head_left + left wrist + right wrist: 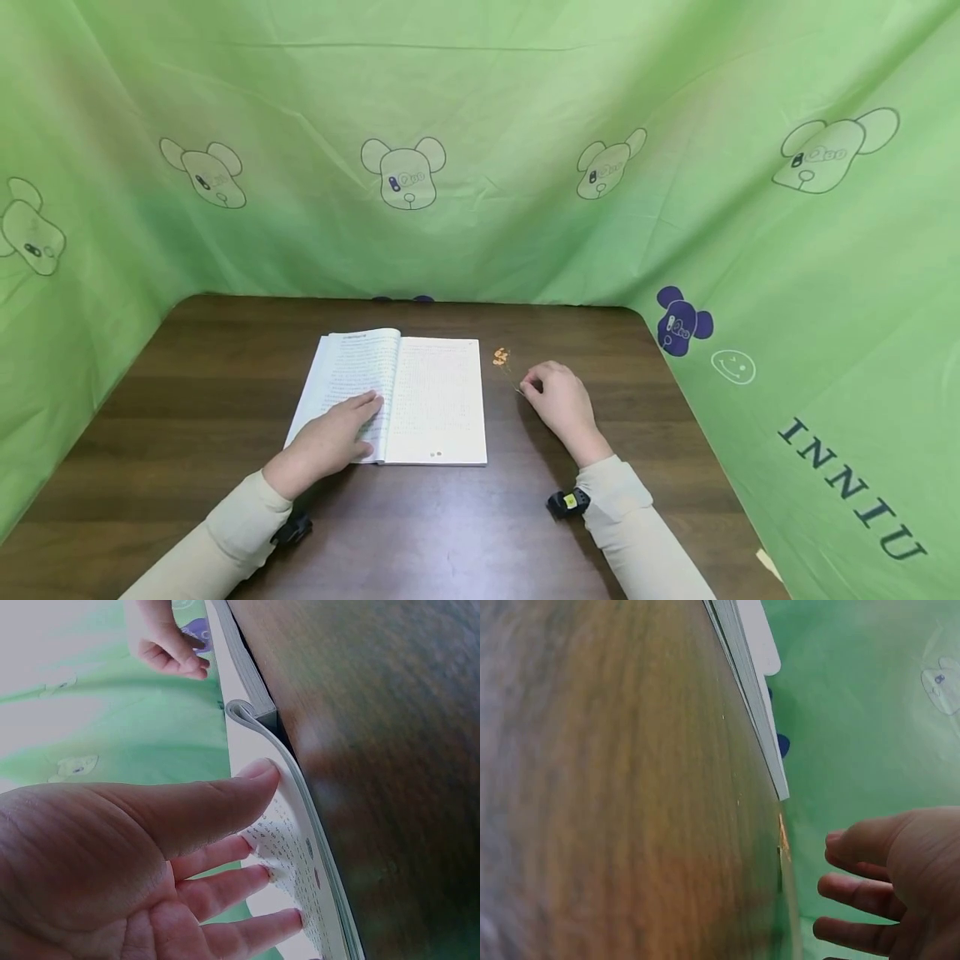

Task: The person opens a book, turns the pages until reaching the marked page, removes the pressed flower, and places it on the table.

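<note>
An open book (438, 400) lies on the table, its left pages curving up near the spine. My left hand (333, 437) rests on the left page; in the left wrist view its fingertips (285, 922) touch the printed paper, with the thumb extended near the lower edge. Right of the book lies a small dried flower sprig (501, 357) with orange blossoms and a thin stem. My right hand (558, 400) is over the stem's near end, thumb and forefinger close together. In the right wrist view these loosely bent fingers (855, 896) appear apart from the sprig (783, 836).
The dark wooden table (450, 533) has rounded far corners. Green fabric (480, 233) printed with bear heads hangs behind and on both sides. A small pale piece (768, 565) sits at the right table edge. Dark wrist devices (568, 502) are on both sleeves.
</note>
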### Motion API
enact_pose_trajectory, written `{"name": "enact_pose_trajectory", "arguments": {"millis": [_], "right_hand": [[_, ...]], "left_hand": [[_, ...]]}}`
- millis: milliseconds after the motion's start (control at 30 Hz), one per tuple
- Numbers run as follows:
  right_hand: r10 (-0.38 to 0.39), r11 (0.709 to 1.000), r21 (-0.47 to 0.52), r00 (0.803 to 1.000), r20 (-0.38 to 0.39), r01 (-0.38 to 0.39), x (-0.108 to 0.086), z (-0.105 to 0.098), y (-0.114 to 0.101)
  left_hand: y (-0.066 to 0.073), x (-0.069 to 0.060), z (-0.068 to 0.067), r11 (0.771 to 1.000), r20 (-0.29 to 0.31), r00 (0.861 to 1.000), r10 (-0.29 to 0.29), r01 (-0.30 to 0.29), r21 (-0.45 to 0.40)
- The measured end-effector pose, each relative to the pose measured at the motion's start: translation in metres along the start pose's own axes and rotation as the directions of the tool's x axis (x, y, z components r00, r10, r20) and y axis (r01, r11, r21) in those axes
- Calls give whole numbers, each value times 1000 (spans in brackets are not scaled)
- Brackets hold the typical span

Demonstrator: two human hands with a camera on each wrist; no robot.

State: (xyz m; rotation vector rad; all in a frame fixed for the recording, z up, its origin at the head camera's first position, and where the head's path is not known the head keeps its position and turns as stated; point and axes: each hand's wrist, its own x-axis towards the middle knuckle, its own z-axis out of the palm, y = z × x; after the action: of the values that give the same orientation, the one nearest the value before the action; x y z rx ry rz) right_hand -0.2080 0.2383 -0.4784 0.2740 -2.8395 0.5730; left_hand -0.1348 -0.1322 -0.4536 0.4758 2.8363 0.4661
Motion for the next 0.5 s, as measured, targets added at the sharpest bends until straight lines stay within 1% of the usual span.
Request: {"name": "enact_pose_trajectory", "arguments": {"millis": [167,367,500], "right_hand": [[-73,997,-3,997,-9,72,-1,-3,-5],[-122,993,-13,993,-6,121,-4,-9,-11],[-180,984,-12,983,20,180,-7,-15,-17]], "left_hand": [[-1,-1,0,1000,-3,1000,1,-1,6],[0,0,-1,1000,8,1000,-3,3,3],[1,-1,1,1000,10,1000,-5,5,-2]]}}
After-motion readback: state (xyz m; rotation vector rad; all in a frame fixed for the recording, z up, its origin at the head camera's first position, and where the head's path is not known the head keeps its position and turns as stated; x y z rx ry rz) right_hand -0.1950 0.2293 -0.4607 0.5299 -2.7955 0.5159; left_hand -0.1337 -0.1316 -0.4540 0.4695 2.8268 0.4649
